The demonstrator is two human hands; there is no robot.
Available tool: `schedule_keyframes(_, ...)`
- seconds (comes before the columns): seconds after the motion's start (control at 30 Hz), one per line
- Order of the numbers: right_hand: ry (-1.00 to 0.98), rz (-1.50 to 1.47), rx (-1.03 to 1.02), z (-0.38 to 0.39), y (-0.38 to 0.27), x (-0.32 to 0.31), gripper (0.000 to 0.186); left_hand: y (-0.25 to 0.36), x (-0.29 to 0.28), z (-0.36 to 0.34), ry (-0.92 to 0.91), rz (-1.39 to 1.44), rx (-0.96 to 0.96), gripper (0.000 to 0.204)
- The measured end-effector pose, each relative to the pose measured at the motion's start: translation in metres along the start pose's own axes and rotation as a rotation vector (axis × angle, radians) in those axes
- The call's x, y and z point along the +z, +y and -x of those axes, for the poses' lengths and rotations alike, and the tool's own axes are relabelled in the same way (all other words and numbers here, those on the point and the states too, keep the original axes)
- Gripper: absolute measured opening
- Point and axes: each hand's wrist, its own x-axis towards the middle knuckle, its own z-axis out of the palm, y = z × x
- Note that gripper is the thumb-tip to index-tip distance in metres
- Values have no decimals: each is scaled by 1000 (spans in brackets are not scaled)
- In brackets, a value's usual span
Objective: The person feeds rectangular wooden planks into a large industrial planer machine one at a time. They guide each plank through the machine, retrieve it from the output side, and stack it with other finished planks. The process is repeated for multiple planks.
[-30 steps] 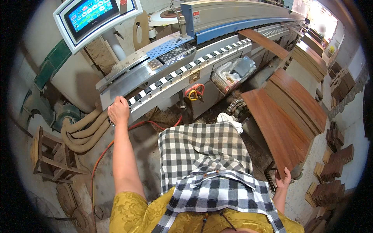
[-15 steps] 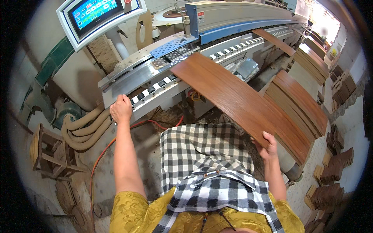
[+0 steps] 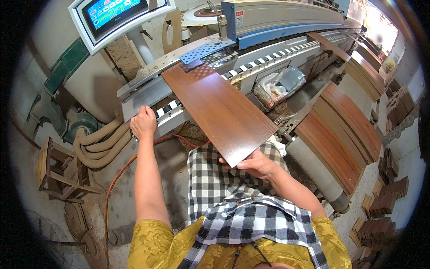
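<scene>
A long brown wood-grain panel [image 3: 219, 110] slants from the machine down towards my apron. Its far end lies on the machine's infeed bed [image 3: 152, 96], beside the blue perforated plate [image 3: 204, 51]. My right hand [image 3: 257, 165] grips the panel's near corner, thumb on top and fingers beneath. At the bed's left front corner, by the row of black-and-white rollers [image 3: 169, 109], my left hand [image 3: 144, 123] is closed. Whatever lies inside its curled fingers is hidden.
Stacked brown panels [image 3: 329, 150] lie on a roller conveyor [image 3: 313, 168] to the right. Behind them, another panel [image 3: 329, 45] sits along the machine. A wire basket [image 3: 273, 92] hangs below the rail. A control screen [image 3: 114, 15], hoses [image 3: 101, 145] and a wooden stool [image 3: 62, 172] are left.
The panel has moved left and swung round, its far end now farther left on the bed. My right hand came left with it, away from the stack. My left hand stays at the bed's corner.
</scene>
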Motion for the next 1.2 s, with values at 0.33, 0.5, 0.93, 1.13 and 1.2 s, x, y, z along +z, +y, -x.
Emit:
schedule_keyframes(0.33,180,308,-24,-2,11,-13,41,-1,1,1,31,-1,20,30)
schedule_keyframes(0.5,259,320,-92,7,6,-34,34,0,1,0,41,4,27,30)
schedule_keyframes(0.93,669,275,-295,30,-19,-85,35,2,1,1,98,-21,46,29)
schedule_keyframes(1.13,831,190,-395,36,-47,-97,37,1,2,0,84,-29,39,29)
schedule_keyframes(1.2,904,109,-393,41,-56,-99,36,1,3,0,78,-26,38,29)
